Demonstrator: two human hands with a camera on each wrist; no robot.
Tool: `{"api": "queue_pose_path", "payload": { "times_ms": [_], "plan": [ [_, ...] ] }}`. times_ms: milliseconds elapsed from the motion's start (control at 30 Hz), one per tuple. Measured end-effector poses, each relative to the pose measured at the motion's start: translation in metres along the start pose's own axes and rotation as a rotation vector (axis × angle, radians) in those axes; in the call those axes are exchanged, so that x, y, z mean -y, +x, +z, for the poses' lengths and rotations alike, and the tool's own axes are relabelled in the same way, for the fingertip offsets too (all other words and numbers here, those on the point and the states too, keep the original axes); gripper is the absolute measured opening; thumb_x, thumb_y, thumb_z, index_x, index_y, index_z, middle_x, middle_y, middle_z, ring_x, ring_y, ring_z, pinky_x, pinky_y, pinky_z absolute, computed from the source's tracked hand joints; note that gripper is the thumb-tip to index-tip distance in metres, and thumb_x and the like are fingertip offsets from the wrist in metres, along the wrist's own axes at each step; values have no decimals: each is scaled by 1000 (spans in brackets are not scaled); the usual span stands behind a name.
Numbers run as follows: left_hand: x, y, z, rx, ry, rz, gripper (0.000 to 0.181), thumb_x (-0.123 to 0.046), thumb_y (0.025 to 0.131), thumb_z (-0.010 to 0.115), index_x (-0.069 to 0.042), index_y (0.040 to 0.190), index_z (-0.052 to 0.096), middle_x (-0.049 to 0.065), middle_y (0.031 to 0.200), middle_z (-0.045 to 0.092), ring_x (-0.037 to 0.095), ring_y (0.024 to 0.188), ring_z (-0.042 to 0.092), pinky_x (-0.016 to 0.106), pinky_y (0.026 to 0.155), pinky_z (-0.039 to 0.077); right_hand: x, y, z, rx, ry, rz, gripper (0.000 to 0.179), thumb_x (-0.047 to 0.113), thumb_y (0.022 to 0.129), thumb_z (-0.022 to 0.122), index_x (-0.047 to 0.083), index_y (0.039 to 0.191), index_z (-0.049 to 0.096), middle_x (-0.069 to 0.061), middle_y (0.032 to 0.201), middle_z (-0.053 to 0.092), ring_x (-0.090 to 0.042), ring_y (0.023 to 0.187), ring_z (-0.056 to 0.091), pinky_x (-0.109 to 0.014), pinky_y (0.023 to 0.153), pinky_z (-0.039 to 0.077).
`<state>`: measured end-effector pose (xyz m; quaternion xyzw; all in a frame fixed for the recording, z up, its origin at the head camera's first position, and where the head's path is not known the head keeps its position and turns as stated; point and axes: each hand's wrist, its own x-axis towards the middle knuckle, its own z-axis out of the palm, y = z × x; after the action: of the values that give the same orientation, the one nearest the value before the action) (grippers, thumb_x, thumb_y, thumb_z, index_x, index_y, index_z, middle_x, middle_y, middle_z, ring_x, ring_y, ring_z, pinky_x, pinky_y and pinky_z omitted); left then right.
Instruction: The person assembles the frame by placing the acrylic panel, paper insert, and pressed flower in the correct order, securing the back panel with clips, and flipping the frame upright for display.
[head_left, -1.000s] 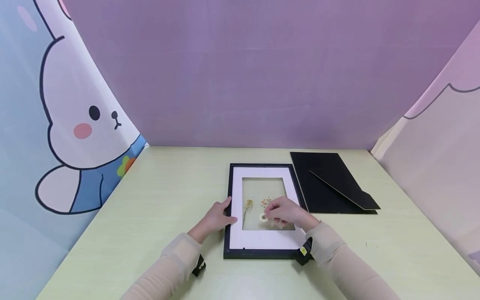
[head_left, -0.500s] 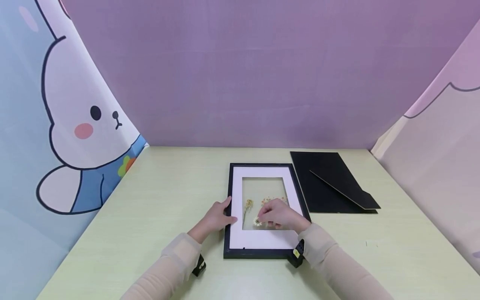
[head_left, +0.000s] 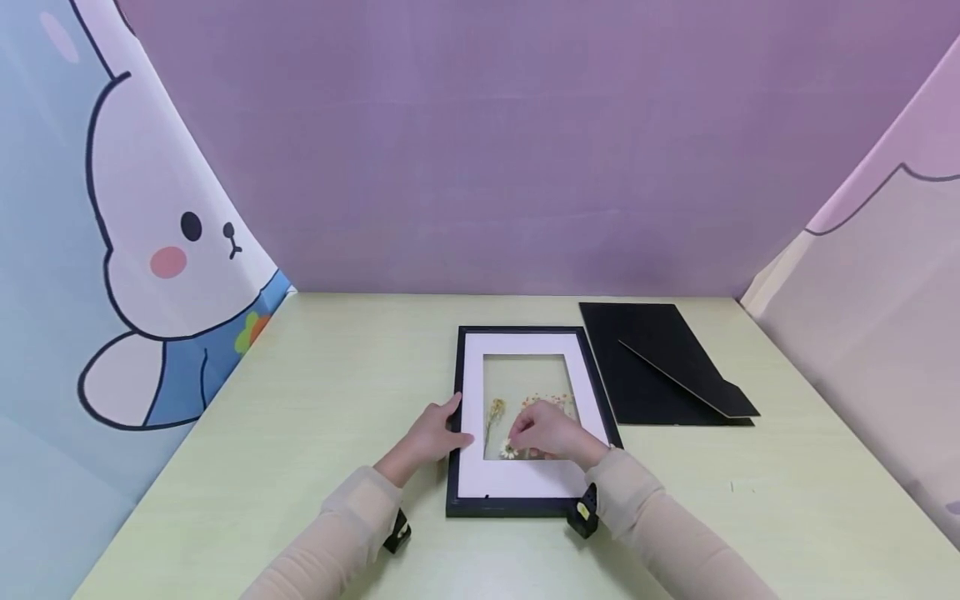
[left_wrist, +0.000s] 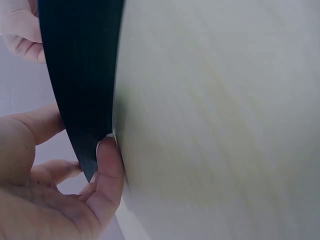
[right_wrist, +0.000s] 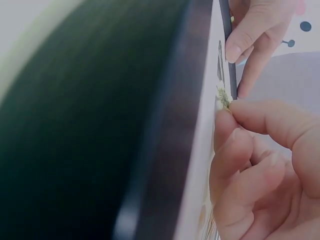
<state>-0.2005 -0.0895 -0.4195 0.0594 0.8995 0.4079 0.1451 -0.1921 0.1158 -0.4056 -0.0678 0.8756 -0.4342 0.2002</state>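
A black picture frame [head_left: 517, 507] with a white mat [head_left: 517, 479] lies on the table. My left hand [head_left: 430, 432] grips its left side, thumb over the mat's edge; the left wrist view shows fingertips against the outer side of the frame [left_wrist: 82, 75]. Over the mat's window, my right hand [head_left: 551, 432] pinches a small white pressed daisy [head_left: 508, 451] between thumb and forefinger. In the right wrist view the daisy [right_wrist: 223, 97] is at the fingertips, close over the frame. A yellow dried flower sprig [head_left: 493, 417] lies left in the window. Small orange dried blossoms [head_left: 534, 400] are partly hidden behind the right hand.
Two black boards [head_left: 637, 325] lie stacked to the right of the frame, the top one with a raised flap [head_left: 697, 387]. Tiny scraps [head_left: 732, 486] sit on the table [head_left: 360, 358] at the right. A purple backdrop [head_left: 480, 167] stands behind.
My right hand has moved left and slightly nearer with the daisy, toward the window's lower left. More orange blossoms show behind it. The left hand keeps its place on the frame.
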Motion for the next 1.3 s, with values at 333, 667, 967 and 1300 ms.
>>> {"api": "queue_pose_path", "payload": {
  "times_ms": [333,667,967,1300],
  "plan": [
    [-1,-1,-1,-2,4,-3,73,-17,84,68,-3,144,28,30,131,35,28,96,45,38,75,45,5,-1,3,-28,-41,10,4,9,80,70,6,78,67,-3,60,57,-9,45,41,-19,40,34],
    [-1,-1,-1,-2,11,3,73,-18,84,68,-3,144,28,30,128,37,28,94,46,39,76,44,6,-1,2,-35,-63,-11,5,10,80,70,8,77,66,-4,60,57,-10,46,43,-19,40,37],
    [-1,-2,-1,0,0,11,73,-16,84,68,-3,144,28,30,129,37,28,94,46,39,77,44,3,0,2,-36,-44,-1,6,10,79,70,8,77,65,-4,61,56,-10,45,42,-20,40,37],
    [0,0,-1,4,6,6,74,-17,84,68,-3,144,27,32,132,34,30,99,47,40,77,45,-1,-2,-9,-18,144,-11,5,5,83,65,2,80,64,-5,61,52,-10,41,36,-21,37,30]
  ]
}}
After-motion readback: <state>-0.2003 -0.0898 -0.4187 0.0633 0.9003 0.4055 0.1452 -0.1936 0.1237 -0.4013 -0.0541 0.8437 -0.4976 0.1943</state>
